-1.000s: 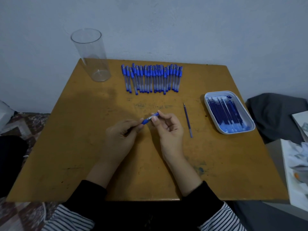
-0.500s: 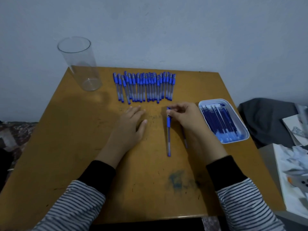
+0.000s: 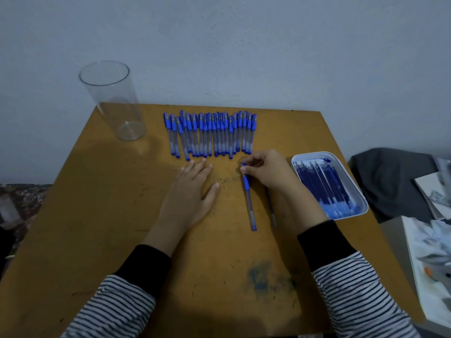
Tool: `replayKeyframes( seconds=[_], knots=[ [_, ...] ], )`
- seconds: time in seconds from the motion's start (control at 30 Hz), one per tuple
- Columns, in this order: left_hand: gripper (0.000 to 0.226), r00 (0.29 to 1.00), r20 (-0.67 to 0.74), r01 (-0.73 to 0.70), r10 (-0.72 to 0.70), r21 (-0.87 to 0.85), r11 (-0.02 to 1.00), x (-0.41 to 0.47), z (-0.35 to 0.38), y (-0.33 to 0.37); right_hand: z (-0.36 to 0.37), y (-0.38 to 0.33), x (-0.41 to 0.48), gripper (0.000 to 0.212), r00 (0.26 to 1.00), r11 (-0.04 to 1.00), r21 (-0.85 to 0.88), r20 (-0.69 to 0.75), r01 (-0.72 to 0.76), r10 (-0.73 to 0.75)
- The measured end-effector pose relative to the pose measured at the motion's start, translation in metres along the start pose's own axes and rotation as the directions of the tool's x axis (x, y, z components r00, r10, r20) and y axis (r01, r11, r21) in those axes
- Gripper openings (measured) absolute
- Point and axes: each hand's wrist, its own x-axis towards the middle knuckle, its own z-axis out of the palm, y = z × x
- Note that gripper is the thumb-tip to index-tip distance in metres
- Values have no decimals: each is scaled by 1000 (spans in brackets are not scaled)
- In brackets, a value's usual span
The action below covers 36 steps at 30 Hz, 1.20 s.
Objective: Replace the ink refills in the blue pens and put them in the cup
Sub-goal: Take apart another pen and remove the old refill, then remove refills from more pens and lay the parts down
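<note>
Pale blue-grey wall closes off the back of my view, and below it sits the scuffed ochre table (image 3: 117,215) I am working over. A second ago both hands held one blue pen up between them over the middle of the table; half a second ago it was already laid flat, and now that pen (image 3: 249,200) lies lengthwise on the wood, cap end toward the wall. My right hand (image 3: 268,173) pinches that cap end between thumb and fingertips, while my left hand (image 3: 192,189) has let go altogether and rests flat on the table with straight fingers, well apart from the pen. A loose refill (image 3: 271,207) lies just beside the pen, its far end hidden under my right wrist; I cannot tell whether it is the old one or a fresh one. More refills fill the white tray (image 3: 313,154) to the right. The row of blue pens (image 3: 210,135) lies untouched along the far edge, and the clear cup (image 3: 114,101) at the far left corner holds nothing. I judge the task barely begun: this first pen is set down mid-swap, not finished.
</note>
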Motion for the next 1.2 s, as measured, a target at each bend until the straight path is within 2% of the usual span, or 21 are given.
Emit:
replayKeyframes(
  seconds=[0.27,0.43,0.57,0.63,0.7,0.93,1.2],
  knots=[
    [60,1000,-11,2,-2,-3,1000,0,0,2,0,-6,3,29,999,997,-80,41,-12,15],
    [58,1000,-24,14,-14,-24,1000,2,-4,3,-2,-3,2,33,1000,999,-47,25,-16,18],
    [50,991,-135,-33,22,-82,996,13,-10,4,-8,2,9,23,989,997,77,-145,-22,33],
    [48,982,-186,-56,38,-93,994,26,-11,2,-12,4,19,24,968,989,141,-243,-34,68],
    [47,975,-215,-78,59,-81,994,41,-11,-1,-14,5,32,28,955,981,184,-276,-53,103],
    [55,985,-172,-21,20,-5,1000,66,-3,-13,-10,5,73,36,951,962,253,-256,-105,171],
    [56,992,-124,31,-26,38,999,70,5,-20,-13,7,82,30,951,957,252,-230,-146,205]
  ],
)
